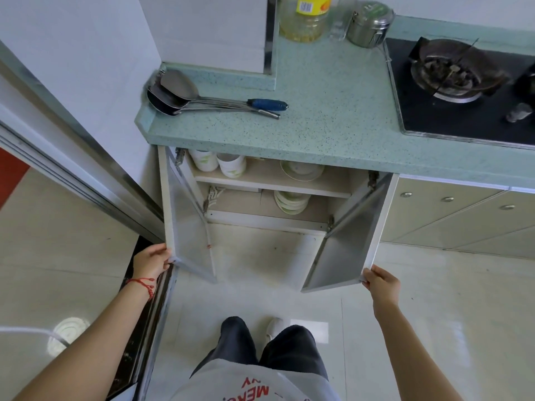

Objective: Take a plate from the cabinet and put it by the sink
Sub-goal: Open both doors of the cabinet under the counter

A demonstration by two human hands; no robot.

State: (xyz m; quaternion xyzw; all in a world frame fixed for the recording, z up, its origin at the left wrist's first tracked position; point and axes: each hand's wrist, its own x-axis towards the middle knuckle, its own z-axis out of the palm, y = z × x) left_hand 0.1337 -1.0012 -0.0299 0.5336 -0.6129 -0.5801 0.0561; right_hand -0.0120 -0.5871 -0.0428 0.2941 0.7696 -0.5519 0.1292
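Left hand [152, 260] grips left door [189, 227] bottom corner, right hand [380, 285] grips right door [347, 247] corner. Cabinet open; plates [291, 201] stacked on lower shelf, between and beyond both grips.

We cannot count the plates [291, 201] stacked on the lower shelf, since the shelf board above hides their far side. The countertop [324, 111] edge covers the tops of the cups [220, 163] and the back of the dish [302, 170] beside them. The oil bottle [308, 18] is cut off by the top edge, the stove [451, 111] by the right edge. Our left hand's [150, 261] fingertips vanish behind the door [188, 227] edge.
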